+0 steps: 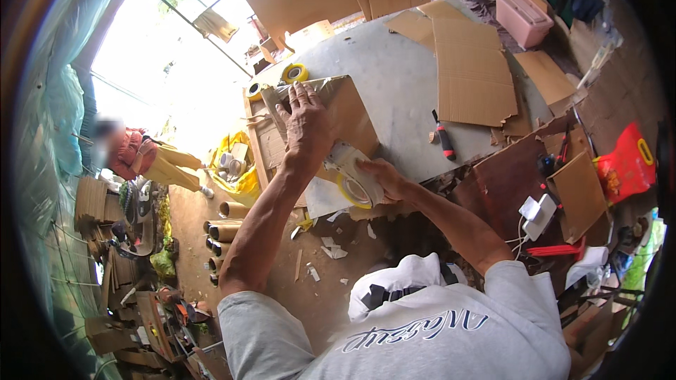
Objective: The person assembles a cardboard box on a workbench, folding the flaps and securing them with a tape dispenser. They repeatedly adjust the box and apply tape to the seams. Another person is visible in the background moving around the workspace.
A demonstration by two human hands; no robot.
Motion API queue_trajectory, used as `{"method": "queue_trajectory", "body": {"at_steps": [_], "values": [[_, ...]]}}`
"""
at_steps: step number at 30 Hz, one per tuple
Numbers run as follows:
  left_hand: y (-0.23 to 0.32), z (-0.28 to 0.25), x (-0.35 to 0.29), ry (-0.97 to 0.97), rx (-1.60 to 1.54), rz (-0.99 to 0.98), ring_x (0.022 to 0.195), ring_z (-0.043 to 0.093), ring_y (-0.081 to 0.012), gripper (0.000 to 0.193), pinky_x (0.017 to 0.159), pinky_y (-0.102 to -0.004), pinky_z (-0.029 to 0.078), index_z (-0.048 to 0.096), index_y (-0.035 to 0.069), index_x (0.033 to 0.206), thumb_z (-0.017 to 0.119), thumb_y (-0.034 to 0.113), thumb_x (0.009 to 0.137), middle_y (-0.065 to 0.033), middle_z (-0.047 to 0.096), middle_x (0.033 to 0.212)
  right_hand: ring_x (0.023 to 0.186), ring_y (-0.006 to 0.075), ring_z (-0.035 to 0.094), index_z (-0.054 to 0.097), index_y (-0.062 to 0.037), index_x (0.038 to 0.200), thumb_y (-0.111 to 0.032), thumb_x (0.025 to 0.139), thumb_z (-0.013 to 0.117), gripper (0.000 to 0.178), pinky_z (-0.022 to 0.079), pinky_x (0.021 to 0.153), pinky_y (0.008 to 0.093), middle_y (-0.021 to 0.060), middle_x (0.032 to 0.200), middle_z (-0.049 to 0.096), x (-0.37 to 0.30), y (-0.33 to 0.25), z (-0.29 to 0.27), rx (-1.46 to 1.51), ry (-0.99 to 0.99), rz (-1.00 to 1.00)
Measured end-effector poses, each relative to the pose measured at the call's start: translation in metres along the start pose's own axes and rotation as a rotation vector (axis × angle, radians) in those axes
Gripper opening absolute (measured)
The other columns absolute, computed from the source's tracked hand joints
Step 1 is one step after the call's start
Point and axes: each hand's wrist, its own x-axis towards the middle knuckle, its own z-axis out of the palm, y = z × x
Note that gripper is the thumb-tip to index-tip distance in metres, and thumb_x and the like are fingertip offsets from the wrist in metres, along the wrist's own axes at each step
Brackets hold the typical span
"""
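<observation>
A brown cardboard box [354, 114] stands on the grey tabletop in front of me, with shiny clear tape along its upper edge. My left hand [308, 118] lies on the box near that taped edge, its fingers stretched out and holding nothing. Lower down, my right hand [384, 180] is closed round a white tape dispenser [346, 160] carrying a wide tape roll with a yellow core. The dispenser is tilted against the near side of the box, and its contact with the cardboard is partly hidden. Two yellow-cored tape rolls [295, 73] sit just beyond the box.
A red-and-black utility knife [443, 138] and flat cardboard sheets [473, 70] lie on the grey table [405, 63] to the right. Cardboard tubes [224, 231] are stacked left on the floor, near a yellow bag [239, 181]. A person [144, 151] is farther left.
</observation>
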Motion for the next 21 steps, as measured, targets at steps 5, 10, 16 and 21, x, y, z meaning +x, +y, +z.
{"method": "queue_trajectory", "body": {"at_steps": [5, 10, 16, 21], "values": [[-0.019, 0.015, 0.003, 0.003, 0.000, 0.049, 0.148, 0.025, -0.0512, 0.101, 0.117, -0.0680, 0.023, 0.015, -0.012, 0.156, 0.071, 0.029, 0.083, -0.0391, 0.023, 0.158, 0.084, 0.0205, 0.069, 0.061, 0.0031, 0.122, -0.043, 0.099, 0.063, 0.052, 0.060, 0.073, 0.0379, 0.0096, 0.103, 0.068, 0.012, 0.000, 0.000, 0.023, 0.011, 0.018], [-0.034, -0.010, -0.006, -0.063, -0.116, 0.131, 0.146, 0.022, -0.0592, 0.102, 0.117, -0.0679, 0.021, 0.010, -0.004, 0.160, 0.070, 0.026, 0.084, -0.0460, 0.022, 0.154, 0.086, 0.0214, 0.070, 0.058, 0.0023, 0.124, -0.043, 0.100, 0.061, 0.051, 0.061, 0.073, 0.0397, 0.0116, 0.106, 0.068, 0.008, -0.014, 0.012, -0.015, 0.013, 0.037], [-0.024, -0.007, -0.005, 0.000, -0.059, 0.185, 0.144, 0.024, -0.0632, 0.093, 0.115, -0.0731, 0.017, 0.013, -0.001, 0.160, 0.064, 0.024, 0.087, -0.0482, 0.024, 0.152, 0.091, 0.0244, 0.071, 0.057, 0.0006, 0.126, -0.042, 0.100, 0.059, 0.050, 0.060, 0.083, 0.0409, 0.0153, 0.111, 0.068, -0.023, -0.050, 0.031, -0.096, 0.093, 0.124], [-0.018, 0.001, -0.004, -0.002, -0.066, 0.127, 0.146, 0.025, -0.0575, 0.080, 0.117, -0.0716, 0.014, 0.015, 0.015, 0.164, 0.058, 0.017, 0.097, -0.0417, 0.024, 0.157, 0.093, 0.0257, 0.072, 0.059, -0.0001, 0.125, -0.038, 0.101, 0.055, 0.045, 0.060, 0.085, 0.0408, 0.0164, 0.109, 0.071, -0.040, -0.097, 0.062, -0.183, 0.158, 0.296]]}}
